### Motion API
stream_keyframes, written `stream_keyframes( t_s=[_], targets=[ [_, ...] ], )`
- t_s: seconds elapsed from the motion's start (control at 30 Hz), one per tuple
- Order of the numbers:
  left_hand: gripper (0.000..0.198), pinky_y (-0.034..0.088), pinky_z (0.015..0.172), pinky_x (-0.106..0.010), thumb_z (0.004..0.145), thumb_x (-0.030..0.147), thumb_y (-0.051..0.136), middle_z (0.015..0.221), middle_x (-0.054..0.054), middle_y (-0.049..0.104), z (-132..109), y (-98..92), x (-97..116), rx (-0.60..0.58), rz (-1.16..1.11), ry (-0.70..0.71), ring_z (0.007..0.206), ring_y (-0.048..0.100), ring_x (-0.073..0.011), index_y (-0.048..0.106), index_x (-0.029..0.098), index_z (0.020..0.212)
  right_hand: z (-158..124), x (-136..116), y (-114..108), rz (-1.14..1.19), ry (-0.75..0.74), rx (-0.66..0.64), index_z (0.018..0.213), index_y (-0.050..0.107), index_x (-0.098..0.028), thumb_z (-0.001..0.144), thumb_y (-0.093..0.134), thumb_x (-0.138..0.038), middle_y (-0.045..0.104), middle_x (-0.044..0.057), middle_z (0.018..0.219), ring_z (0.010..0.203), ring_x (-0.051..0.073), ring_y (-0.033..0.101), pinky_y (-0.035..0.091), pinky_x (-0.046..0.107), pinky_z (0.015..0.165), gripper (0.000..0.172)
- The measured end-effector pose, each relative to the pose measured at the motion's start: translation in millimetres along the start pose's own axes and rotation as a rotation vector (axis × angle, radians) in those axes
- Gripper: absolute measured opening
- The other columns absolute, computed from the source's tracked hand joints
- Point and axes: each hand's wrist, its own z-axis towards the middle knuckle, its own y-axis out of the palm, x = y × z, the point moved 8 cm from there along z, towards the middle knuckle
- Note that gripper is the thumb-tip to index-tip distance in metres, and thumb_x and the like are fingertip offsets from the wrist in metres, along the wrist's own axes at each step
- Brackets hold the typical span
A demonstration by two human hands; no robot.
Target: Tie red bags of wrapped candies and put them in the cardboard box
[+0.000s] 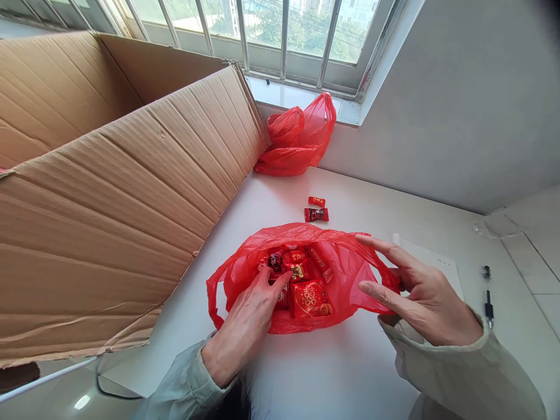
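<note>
An open red plastic bag (345, 280) lies on the white table, with several wrapped sweets and packets inside. My left hand (256, 297) reaches into it, fingers apart over the sweets beside a gold-marked piece (298, 270); its fingertips touch the wrappers. A square red packet (310, 298) with a heart print lies to the right of those fingers. At the bag's right side, my right hand (420, 291) has its thumb and forefinger spread, with the bag's handle looped against the palm and other fingers. Behind the bag are a small red sweet (317, 201) and a dark red sweet (316, 214).
A large open cardboard box (144, 216) fills the left side. Another red bag (297, 140) rests by the window sill. On the right are a white paper (444, 265) and a black pen (489, 309). A grey wall stands behind the table.
</note>
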Motion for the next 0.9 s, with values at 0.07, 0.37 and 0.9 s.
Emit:
stream_keyframes(
  t_s=[0.07,0.37,0.9],
  targets=[
    [0.052,0.051,0.090,-0.036,0.090,0.010,0.036,0.118,-0.008,0.055,2.5,-3.2,2.0,0.022,0.015,0.006,0.106,0.059,-0.0210,0.045,0.029,0.137,-0.2,0.8,-0.9,-0.012,-0.005,0.015,0.135,0.051,-0.026,0.081,0.063,-0.039,0.048,-0.008,0.048,0.036,0.011,0.046,0.044,0.024,0.041,0.056],
    [0.052,0.050,0.088,-0.037,0.085,0.001,0.031,0.119,-0.008,0.059,4.3,-34.9,-11.3,0.129,0.008,-0.081,0.103,0.060,-0.0212,0.052,0.023,0.127,0.1,1.6,-2.5,-0.053,-0.022,0.043,0.133,0.053,-0.025,0.081,0.064,-0.038,0.046,-0.008,0.049,0.036,0.011,0.046,0.045,0.025,0.043,0.055],
    [0.036,0.049,0.083,-0.031,0.089,0.005,0.034,0.106,-0.004,0.063,13.1,-20.6,-4.9,0.081,-0.134,0.025,0.096,0.061,-0.0178,0.060,0.023,0.106,1.6,3.3,-2.2,-0.050,-0.030,0.033,0.132,0.053,-0.029,0.081,0.063,-0.039,0.067,0.006,0.104,0.036,0.004,0.046,0.043,0.023,0.041,0.053]
  ],
)
